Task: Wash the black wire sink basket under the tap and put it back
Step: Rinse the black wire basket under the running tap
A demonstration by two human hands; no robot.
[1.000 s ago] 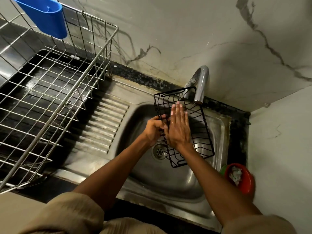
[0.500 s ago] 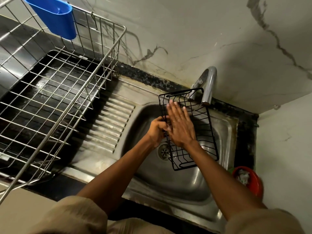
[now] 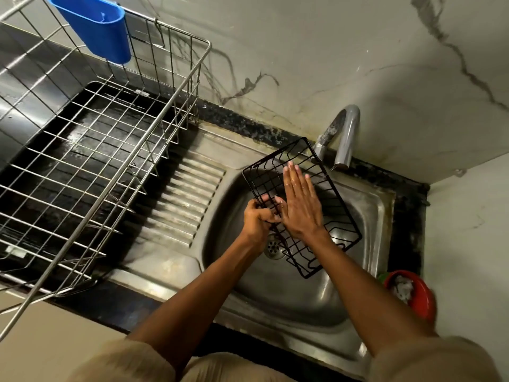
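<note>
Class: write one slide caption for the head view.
Left hand grips black wire basket over the sink while flat right hand rubs it.

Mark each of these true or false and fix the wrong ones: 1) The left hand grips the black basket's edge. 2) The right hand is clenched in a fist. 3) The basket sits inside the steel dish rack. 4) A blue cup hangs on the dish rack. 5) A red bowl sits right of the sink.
1) True: the left hand grips the edge of the black wire basket.
2) False: the right hand lies flat, fingers straight, on the basket's wires.
3) False: the basket is held over the sink, near the tap; the dish rack stands to the left.
4) True: the blue cup hangs on the rack's rim.
5) True: the red bowl sits there.
</note>
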